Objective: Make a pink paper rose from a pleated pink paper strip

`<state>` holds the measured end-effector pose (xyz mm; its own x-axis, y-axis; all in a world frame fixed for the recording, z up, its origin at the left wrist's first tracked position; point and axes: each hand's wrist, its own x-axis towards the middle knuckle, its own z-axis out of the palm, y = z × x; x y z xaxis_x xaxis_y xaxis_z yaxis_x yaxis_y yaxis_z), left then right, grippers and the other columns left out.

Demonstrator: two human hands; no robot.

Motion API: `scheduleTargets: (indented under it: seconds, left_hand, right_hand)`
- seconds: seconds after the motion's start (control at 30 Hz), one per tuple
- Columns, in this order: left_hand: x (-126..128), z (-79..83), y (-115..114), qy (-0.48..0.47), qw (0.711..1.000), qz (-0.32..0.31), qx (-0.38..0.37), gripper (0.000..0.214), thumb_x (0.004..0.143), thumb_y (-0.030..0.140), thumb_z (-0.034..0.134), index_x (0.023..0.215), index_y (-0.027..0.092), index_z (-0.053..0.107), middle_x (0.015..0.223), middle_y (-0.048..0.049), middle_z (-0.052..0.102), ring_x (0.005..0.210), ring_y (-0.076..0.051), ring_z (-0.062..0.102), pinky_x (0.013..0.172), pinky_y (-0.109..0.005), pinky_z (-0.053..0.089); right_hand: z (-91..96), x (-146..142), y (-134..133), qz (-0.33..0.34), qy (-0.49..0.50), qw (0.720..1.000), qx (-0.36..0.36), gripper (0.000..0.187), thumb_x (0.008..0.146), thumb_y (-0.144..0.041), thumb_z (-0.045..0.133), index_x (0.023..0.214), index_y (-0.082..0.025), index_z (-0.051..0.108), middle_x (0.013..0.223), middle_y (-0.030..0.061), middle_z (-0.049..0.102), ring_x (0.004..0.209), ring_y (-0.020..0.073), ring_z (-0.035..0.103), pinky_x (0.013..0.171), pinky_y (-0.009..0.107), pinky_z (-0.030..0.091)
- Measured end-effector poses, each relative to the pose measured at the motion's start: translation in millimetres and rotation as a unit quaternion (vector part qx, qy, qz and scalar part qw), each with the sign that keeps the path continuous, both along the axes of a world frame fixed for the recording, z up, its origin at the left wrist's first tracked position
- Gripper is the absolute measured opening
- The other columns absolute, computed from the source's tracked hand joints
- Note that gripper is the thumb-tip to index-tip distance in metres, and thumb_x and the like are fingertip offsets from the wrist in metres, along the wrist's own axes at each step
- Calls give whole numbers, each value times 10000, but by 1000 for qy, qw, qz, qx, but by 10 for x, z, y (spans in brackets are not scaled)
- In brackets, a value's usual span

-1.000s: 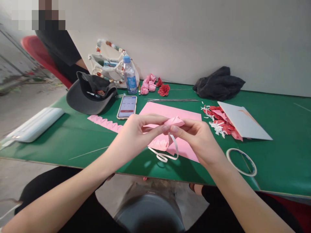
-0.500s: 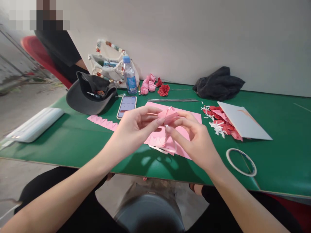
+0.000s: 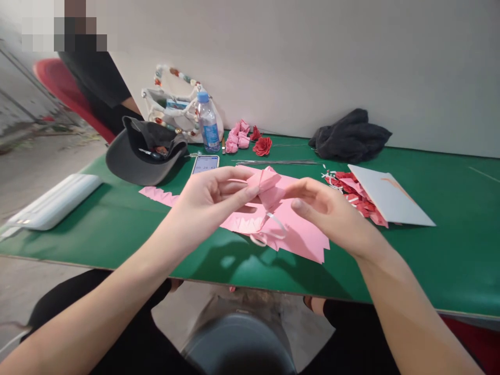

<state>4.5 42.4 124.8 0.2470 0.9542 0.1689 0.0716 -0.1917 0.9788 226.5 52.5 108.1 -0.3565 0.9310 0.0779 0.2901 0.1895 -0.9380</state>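
Observation:
My left hand (image 3: 211, 203) pinches a folded pink paper flower (image 3: 267, 187) between thumb and fingers, above the table. A thin white paper strip (image 3: 271, 228) curls down from it. My right hand (image 3: 326, 211) is beside the flower, its fingers apart and holding nothing. Under my hands lies a pink paper sheet (image 3: 300, 239) with a jagged edge, and a pink zigzag paper strip (image 3: 158, 196) runs out to its left. A smartphone (image 3: 205, 164) is half covered by the sheet.
A black cap (image 3: 142, 159), water bottle (image 3: 209, 125), beaded bag (image 3: 172, 101), pink and red paper roses (image 3: 238, 136), wires (image 3: 277, 162), dark cloth (image 3: 349, 136), red scraps (image 3: 351, 195) and a white card (image 3: 388, 198) sit on the green table (image 3: 449, 250). A seated person (image 3: 91, 86) is back left.
My right hand has let go of the flower and moved right. The flower has risen slightly in my left hand. The pink sheet has shifted over the lower half of the smartphone.

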Motion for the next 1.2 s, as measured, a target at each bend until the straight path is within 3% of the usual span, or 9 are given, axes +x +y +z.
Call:
scheduleTargets:
  seconds: [0.13, 0.27, 0.43, 0.67, 0.77, 0.87, 0.97, 1.07, 1.2]
  left_hand:
    - [28, -17, -27, 7, 1000, -6, 3, 261, 862, 381, 721, 1102, 281, 748, 1070, -38, 773, 913, -215, 746, 740, -274, 604]
    - [37, -17, -33, 29, 999, -6, 19, 234, 856, 357, 728, 1070, 266, 756, 1062, -34, 772, 921, -210, 739, 703, -240, 596]
    - [49, -16, -39, 53, 998, 0, 41, 210, 870, 320, 717, 1069, 265, 755, 1072, -26, 766, 882, -180, 729, 638, -195, 577]
    - [50, -13, -20, 44, 998, -32, 11, 207, 903, 393, 665, 1017, 255, 769, 1049, -31, 765, 840, -170, 723, 573, -179, 557]
    - [48, -14, -13, 42, 998, -38, 7, 189, 897, 363, 680, 1011, 239, 767, 1020, -33, 765, 865, -174, 718, 610, -183, 572]
    - [60, -22, -15, 41, 999, -32, -3, 201, 892, 351, 687, 1024, 213, 751, 982, -39, 763, 876, -184, 716, 617, -195, 583]
    - [84, -44, -23, 40, 999, -25, -2, 212, 902, 355, 673, 1022, 190, 733, 975, -39, 756, 866, -177, 713, 622, -201, 592]
    - [106, -86, -31, 45, 999, -4, 20, 152, 885, 304, 700, 976, 184, 722, 948, -21, 753, 837, -151, 707, 619, -177, 584]
    - [123, -151, -43, 77, 994, 32, 64, 100, 871, 265, 715, 947, 201, 723, 939, 5, 758, 805, -124, 696, 609, -155, 573]
  right_hand:
    - [-77, -185, -43, 0, 79, 997, -3, 247, 854, -447, 704, 905, -206, 713, 959, 45, 749, 951, 208, 701, 904, 348, 539]
    - [-110, -264, -80, -35, 98, 994, -18, 207, 812, -409, 752, 852, -206, 744, 857, 29, 752, 857, 203, 714, 825, 332, 567]
    - [-87, -281, -96, -49, 120, 991, -28, 154, 811, -343, 754, 886, -210, 773, 865, 27, 754, 833, 188, 708, 786, 312, 571]
    - [-104, -336, -115, -58, 164, 982, -66, 185, 764, -354, 792, 875, -206, 780, 809, 20, 741, 701, 162, 687, 679, 295, 577]
    - [-120, -339, -124, -70, 158, 984, -49, 150, 785, -324, 777, 880, -208, 787, 817, 19, 750, 765, 163, 701, 708, 274, 569]
    - [-137, -343, -129, -79, 146, 986, -28, 127, 805, -299, 761, 884, -203, 789, 800, 12, 749, 740, 142, 692, 713, 257, 559]
    - [-159, -347, -131, -89, 145, 985, -29, 134, 809, -305, 756, 877, -194, 788, 739, 5, 725, 639, 130, 666, 623, 260, 551]
    - [-176, -346, -130, -84, 160, 982, -52, 161, 797, -318, 765, 894, -193, 786, 747, 14, 729, 577, 135, 652, 541, 273, 539]
    - [-182, -344, -120, -73, 179, 979, -64, 140, 791, -290, 771, 890, -193, 787, 733, 13, 735, 578, 135, 663, 570, 277, 551]
